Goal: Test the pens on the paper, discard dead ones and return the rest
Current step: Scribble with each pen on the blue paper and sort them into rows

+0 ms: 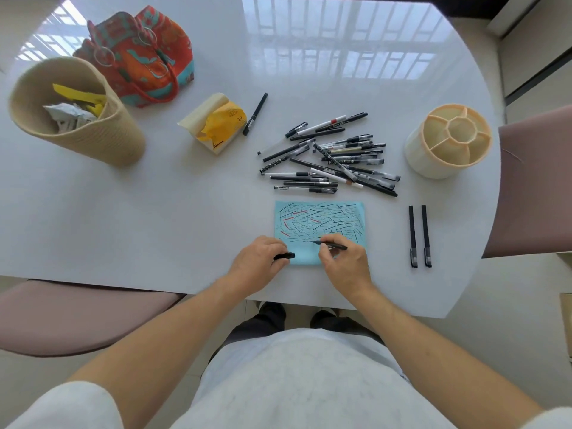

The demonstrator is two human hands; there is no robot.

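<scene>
A light blue paper (pixel 320 224) covered in black and red strokes lies near the table's front edge. My right hand (pixel 345 263) holds an uncapped black pen (pixel 335 245) with its tip on the paper's lower part. My left hand (pixel 258 263) rests at the paper's left corner, gripping a black pen cap (pixel 285 256). A pile of several pens (pixel 334 159) lies behind the paper. Two capped black pens (pixel 419 236) lie side by side to the right. One black pen (pixel 255 114) lies apart, left of the pile.
A cream divided pen holder (pixel 448 144) stands at the right. A beige woven bin (pixel 74 113) with crumpled paper stands at the far left, a colourful bag (pixel 142 54) behind it. A yellow tissue pack (pixel 216 122) sits mid-table. Mauve chairs flank the white table (pixel 154 212).
</scene>
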